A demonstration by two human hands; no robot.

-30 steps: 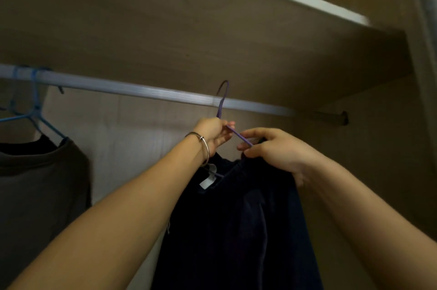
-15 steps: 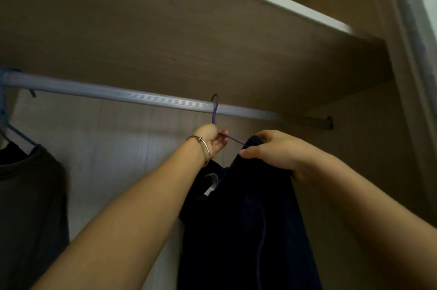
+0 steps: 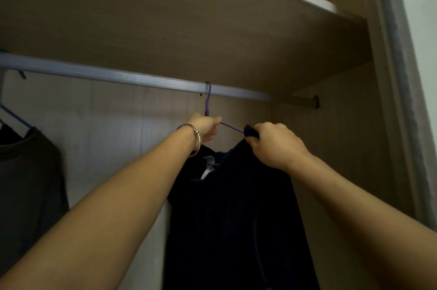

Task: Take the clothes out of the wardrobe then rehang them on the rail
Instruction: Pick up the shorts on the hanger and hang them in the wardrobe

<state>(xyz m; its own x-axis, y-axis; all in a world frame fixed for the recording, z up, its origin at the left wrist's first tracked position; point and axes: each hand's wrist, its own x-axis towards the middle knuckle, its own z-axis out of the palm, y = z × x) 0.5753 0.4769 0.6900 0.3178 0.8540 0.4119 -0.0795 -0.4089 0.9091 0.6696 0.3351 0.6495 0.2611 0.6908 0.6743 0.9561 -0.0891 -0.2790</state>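
A silver rail (image 3: pixel 113 75) runs across the wardrobe under a wooden shelf. A purple hanger (image 3: pixel 207 100) has its hook over the rail near the middle. My left hand (image 3: pixel 205 127), with a bangle at the wrist, grips the hanger just below the hook. A dark navy garment (image 3: pixel 236 218) with a white neck label hangs from it. My right hand (image 3: pixel 272 145) pinches the garment's right shoulder where it lies on the hanger arm.
At the far left a dark grey shirt (image 3: pixel 28 185) hangs on a blue hanger (image 3: pixel 14 117). The shelf underside (image 3: pixel 189 29) sits close above the rail. The wardrobe's right side wall (image 3: pixel 343 147) and door frame (image 3: pixel 397 100) stand near the navy garment.
The purple hook, which was raised in front of the rail, now sits over it. Both hands moved right with the navy garment, and the view shifted right, so the grey shirt slid toward the edge.
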